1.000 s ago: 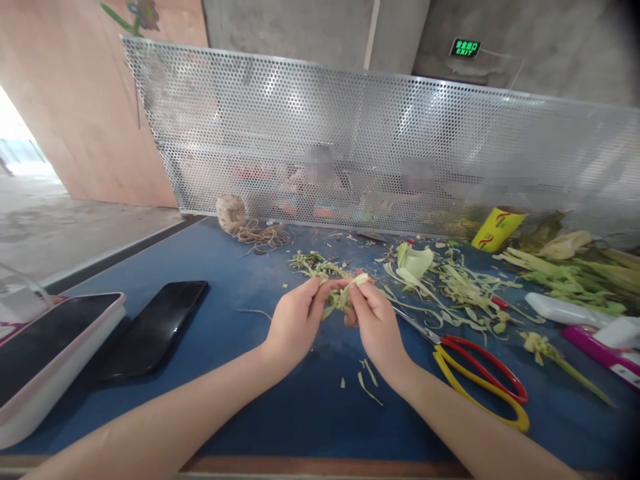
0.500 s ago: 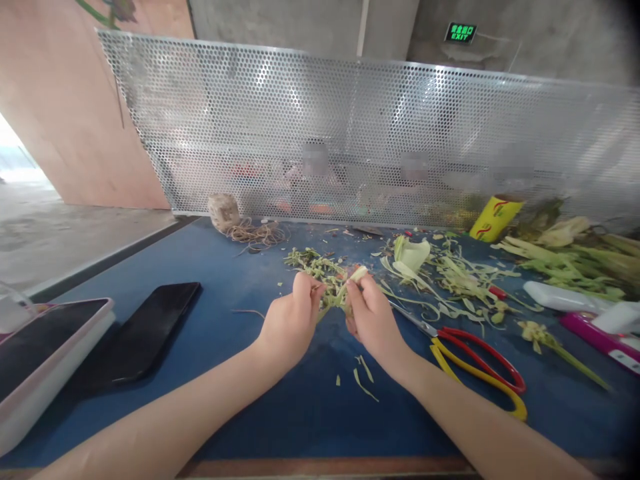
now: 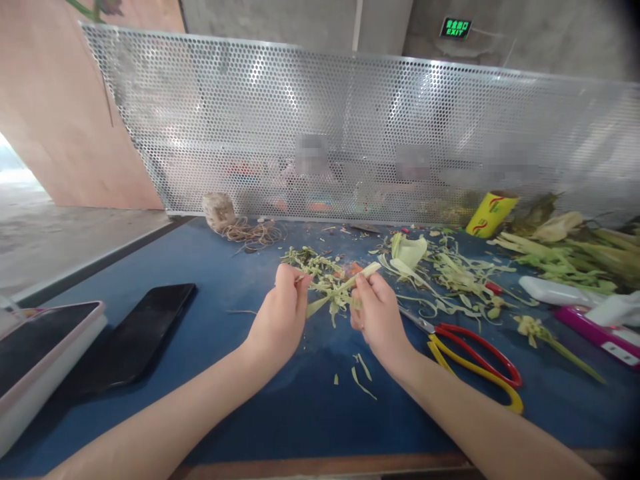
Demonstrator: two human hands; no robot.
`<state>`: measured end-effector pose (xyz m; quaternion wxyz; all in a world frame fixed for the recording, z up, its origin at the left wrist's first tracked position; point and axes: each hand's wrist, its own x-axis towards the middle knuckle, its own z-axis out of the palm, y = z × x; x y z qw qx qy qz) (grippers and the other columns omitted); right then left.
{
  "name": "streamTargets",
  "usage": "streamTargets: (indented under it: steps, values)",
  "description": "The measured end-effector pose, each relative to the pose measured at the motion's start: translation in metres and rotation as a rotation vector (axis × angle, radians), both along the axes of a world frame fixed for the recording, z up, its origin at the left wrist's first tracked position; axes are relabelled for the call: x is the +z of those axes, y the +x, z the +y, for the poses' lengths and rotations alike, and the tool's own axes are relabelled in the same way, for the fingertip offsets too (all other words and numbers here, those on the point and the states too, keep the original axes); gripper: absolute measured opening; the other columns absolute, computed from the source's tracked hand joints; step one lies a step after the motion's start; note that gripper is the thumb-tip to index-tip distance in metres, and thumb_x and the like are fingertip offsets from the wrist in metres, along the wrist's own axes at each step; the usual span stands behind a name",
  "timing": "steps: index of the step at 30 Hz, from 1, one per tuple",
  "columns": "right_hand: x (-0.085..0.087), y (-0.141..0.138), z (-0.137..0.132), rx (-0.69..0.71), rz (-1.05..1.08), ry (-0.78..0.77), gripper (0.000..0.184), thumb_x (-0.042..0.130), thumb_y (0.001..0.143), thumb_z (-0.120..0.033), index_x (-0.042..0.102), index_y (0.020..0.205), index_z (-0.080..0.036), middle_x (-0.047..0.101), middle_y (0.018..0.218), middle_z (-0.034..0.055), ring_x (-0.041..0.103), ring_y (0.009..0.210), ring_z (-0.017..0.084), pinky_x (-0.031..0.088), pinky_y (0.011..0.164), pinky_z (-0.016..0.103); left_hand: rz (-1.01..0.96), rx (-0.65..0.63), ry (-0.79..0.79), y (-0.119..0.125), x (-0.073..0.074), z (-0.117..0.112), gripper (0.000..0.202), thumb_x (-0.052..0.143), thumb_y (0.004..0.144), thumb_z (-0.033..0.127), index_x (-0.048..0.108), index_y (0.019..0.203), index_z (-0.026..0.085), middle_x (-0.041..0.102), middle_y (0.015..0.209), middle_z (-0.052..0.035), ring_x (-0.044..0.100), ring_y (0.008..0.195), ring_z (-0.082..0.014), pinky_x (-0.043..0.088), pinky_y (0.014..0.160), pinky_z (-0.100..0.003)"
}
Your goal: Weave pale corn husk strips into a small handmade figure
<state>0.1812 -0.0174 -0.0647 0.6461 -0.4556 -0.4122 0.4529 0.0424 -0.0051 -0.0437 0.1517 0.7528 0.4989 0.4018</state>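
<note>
My right hand (image 3: 379,312) pinches the pale stem end of a light green corn husk piece (image 3: 334,293), its frayed strips fanning out to the left. Closed with thumb against forefinger, my left hand (image 3: 279,310) grips a thin brown strand that looks like twine; a strand end (image 3: 240,311) shows on the table behind that wrist. One husk strip reaches close to the left fingers, and I cannot tell whether they touch it. Scissors (image 3: 465,357) with red and yellow handles lie beside my right forearm. Behind the hands is a heap of small green pieces (image 3: 310,260).
A blue table (image 3: 300,427) carries shredded husk (image 3: 455,267), a larger husk pile (image 3: 575,247), a yellow roll (image 3: 493,213) and a twine spool (image 3: 219,211). A black phone (image 3: 145,333) lies left. A perforated metal screen (image 3: 340,120) stands behind, with blurred people beyond.
My hands have moved apart, the left one leftward and the right one slightly right. More of the husk piece shows between them. The whole view has shifted a little.
</note>
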Motion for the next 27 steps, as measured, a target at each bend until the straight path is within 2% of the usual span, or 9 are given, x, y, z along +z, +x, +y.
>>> streamTargets:
  steps: [6, 11, 13, 15, 16, 18, 20, 24, 27]
  values:
    - [0.007, 0.0, -0.005, 0.018, 0.07, 0.091, 0.025, 0.044, 0.082, -0.038, 0.033, 0.066, -0.022, 0.023, 0.039, -0.0131, 0.022, 0.023, 0.003, 0.022, 0.027, 0.016, -0.057, -0.01, -0.001, -0.002, 0.002, -0.001, 0.013, 0.03, 0.086, 0.03, 0.029, 0.075, 0.022, 0.042, 0.049, 0.0083, 0.044, 0.043, -0.0094, 0.034, 0.046, -0.02]
    - [0.013, 0.011, -0.006, 0.184, -0.178, 0.124, 0.021, 0.042, 0.083, -0.038, 0.039, 0.07, -0.022, 0.026, 0.037, -0.0128, 0.024, 0.024, 0.004, 0.026, 0.03, 0.017, 0.014, -0.084, -0.079, -0.008, 0.0, 0.002, 0.015, 0.029, 0.087, 0.033, 0.033, 0.077, 0.022, 0.046, 0.051, 0.0064, 0.045, 0.043, -0.0113, 0.036, 0.047, -0.023]
    - [0.016, 0.017, -0.007, 0.221, -0.341, 0.149, 0.018, 0.042, 0.083, -0.037, 0.047, 0.075, -0.021, 0.027, 0.038, -0.0115, 0.025, 0.026, 0.004, 0.024, 0.031, 0.017, 0.071, -0.17, -0.084, -0.011, 0.004, 0.003, 0.023, 0.023, 0.088, 0.032, 0.04, 0.078, 0.02, 0.055, 0.063, 0.0009, 0.052, 0.057, -0.0139, 0.041, 0.056, -0.026]
    - [0.018, 0.02, -0.008, 0.216, -0.503, 0.196, 0.019, 0.045, 0.082, -0.036, 0.054, 0.076, -0.02, 0.028, 0.04, -0.0093, 0.026, 0.03, 0.005, 0.021, 0.032, 0.019, 0.093, -0.261, -0.012, -0.013, 0.008, 0.003, 0.033, 0.02, 0.088, 0.031, 0.048, 0.077, 0.019, 0.059, 0.088, -0.0059, 0.054, 0.083, -0.0172, 0.042, 0.074, -0.031]
    - [0.018, 0.021, -0.008, 0.212, -0.562, 0.22, 0.02, 0.046, 0.081, -0.036, 0.057, 0.075, -0.02, 0.03, 0.041, -0.0081, 0.027, 0.032, 0.005, 0.02, 0.034, 0.019, 0.089, -0.289, 0.025, -0.014, 0.01, 0.002, 0.033, 0.023, 0.087, 0.033, 0.052, 0.079, 0.019, 0.057, 0.099, -0.0075, 0.051, 0.095, -0.0189, 0.039, 0.082, -0.033]
    - [0.018, 0.021, -0.008, 0.221, -0.626, 0.256, 0.02, 0.049, 0.079, -0.035, 0.061, 0.073, -0.02, 0.036, 0.045, -0.0055, 0.03, 0.038, 0.007, 0.023, 0.037, 0.02, 0.067, -0.319, 0.046, -0.013, 0.012, 0.001, 0.026, 0.041, 0.081, 0.038, 0.055, 0.089, 0.019, 0.055, 0.108, -0.008, 0.046, 0.104, -0.021, 0.037, 0.086, -0.033]
    - [0.017, 0.019, -0.008, 0.233, -0.634, 0.254, 0.018, 0.05, 0.078, -0.033, 0.061, 0.072, -0.02, 0.038, 0.047, -0.0047, 0.031, 0.041, 0.007, 0.024, 0.04, 0.021, 0.044, -0.357, 0.001, -0.01, 0.01, 0.0, 0.029, 0.055, 0.072, 0.038, 0.056, 0.095, 0.019, 0.059, 0.101, -0.0064, 0.051, 0.097, -0.0202, 0.041, 0.082, -0.03]
    - [0.016, 0.018, -0.008, 0.247, -0.576, 0.188, 0.016, 0.053, 0.075, -0.033, 0.056, 0.086, -0.022, 0.027, 0.04, -0.0097, 0.023, 0.036, 0.006, 0.02, 0.037, 0.02, -0.025, -0.42, -0.167, -0.004, 0.003, -0.001, 0.018, 0.053, 0.075, 0.032, 0.063, 0.074, 0.017, 0.063, 0.071, -0.0018, 0.056, 0.067, -0.0139, 0.044, 0.064, -0.024]
    - [0.018, 0.019, -0.009, 0.274, -0.537, 0.158, 0.026, 0.057, 0.073, -0.032, 0.05, 0.096, -0.022, 0.025, 0.04, -0.0119, 0.021, 0.035, 0.005, 0.019, 0.036, 0.019, -0.119, -0.393, -0.224, -0.003, 0.0, 0.002, 0.02, 0.052, 0.076, 0.03, 0.065, 0.074, 0.016, 0.066, 0.072, -0.003, 0.057, 0.065, -0.0139, 0.045, 0.06, -0.024]
